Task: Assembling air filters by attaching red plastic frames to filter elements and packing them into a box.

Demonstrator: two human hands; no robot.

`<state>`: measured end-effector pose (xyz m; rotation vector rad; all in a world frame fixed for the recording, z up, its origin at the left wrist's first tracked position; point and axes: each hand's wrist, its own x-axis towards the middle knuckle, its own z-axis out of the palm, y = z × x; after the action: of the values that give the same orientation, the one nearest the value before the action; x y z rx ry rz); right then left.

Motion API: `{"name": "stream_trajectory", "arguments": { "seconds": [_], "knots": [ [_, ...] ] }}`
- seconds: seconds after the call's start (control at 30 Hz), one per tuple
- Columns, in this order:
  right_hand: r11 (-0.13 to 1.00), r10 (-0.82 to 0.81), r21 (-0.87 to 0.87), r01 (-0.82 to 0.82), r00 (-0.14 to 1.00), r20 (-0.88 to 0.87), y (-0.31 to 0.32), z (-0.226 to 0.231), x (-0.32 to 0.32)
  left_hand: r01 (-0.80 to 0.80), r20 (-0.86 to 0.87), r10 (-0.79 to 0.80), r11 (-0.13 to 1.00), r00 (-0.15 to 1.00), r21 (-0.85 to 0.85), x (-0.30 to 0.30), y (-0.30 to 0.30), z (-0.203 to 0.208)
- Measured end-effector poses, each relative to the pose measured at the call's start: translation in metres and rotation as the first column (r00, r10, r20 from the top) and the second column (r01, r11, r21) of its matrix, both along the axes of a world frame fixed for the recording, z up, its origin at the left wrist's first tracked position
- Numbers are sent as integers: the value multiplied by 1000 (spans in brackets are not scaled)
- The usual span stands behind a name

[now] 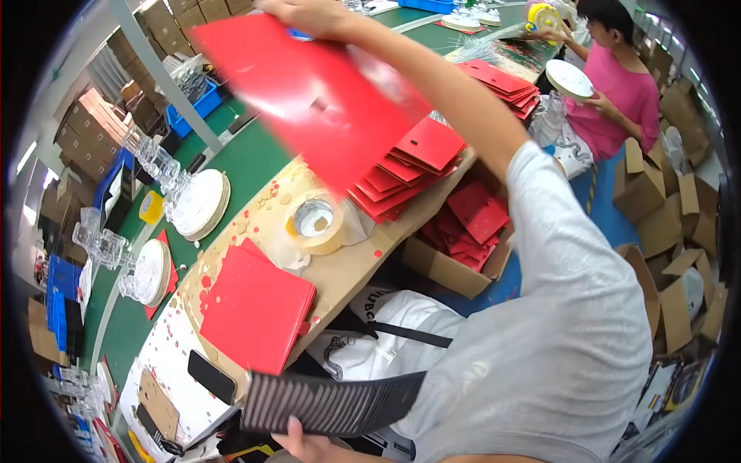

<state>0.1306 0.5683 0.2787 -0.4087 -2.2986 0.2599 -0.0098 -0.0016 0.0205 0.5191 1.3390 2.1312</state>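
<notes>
My right arm reaches across to the top, where my right hand [312, 17] grips the upper edge of a large red sheet [324, 108]. The sheet is blurred and hangs tilted above the table, with a small hole in it. Something blue shows just below that hand. At the bottom, my left hand [305, 446] has its fingers on the lower edge of a curved black ribbed panel [332, 405], in front of my body. Between the hands lie a stack of red sheets [255, 309] and a roll of tape [318, 224]; more red pieces [428, 145] are piled beyond.
Below the table edge stands a cardboard box [448, 266] of red pieces. A black phone [211, 376] lies on the white surface. Clear stacked parts on white discs [202, 204] stand on the green belt [255, 154]. A co-worker in pink [617, 92] sits at the far right, near open cartons [656, 201].
</notes>
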Motion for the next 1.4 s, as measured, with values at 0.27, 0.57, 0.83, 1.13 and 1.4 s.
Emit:
{"name": "stream_trajectory", "arguments": {
  "seconds": [0.27,0.57,0.83,1.13,1.4],
  "knots": [
    [860,-367,-246,447,877,310,79,-231,84,-12,212,9,1000,977,12,13,82,-3],
    [979,-10,197,50,980,-199,-142,-130,52,11,235,-44,990,971,142,42,121,25],
    [947,122,-244,-210,935,-333,-305,-207,13,72,210,-123,969,970,237,71,116,6],
    [729,215,-554,-402,903,-373,-316,-212,-4,70,84,-90,974,992,214,54,84,-19],
    [680,244,-621,-389,919,-308,-341,-215,-20,-27,232,-26,975,972,221,54,56,-40]
  ]
}}
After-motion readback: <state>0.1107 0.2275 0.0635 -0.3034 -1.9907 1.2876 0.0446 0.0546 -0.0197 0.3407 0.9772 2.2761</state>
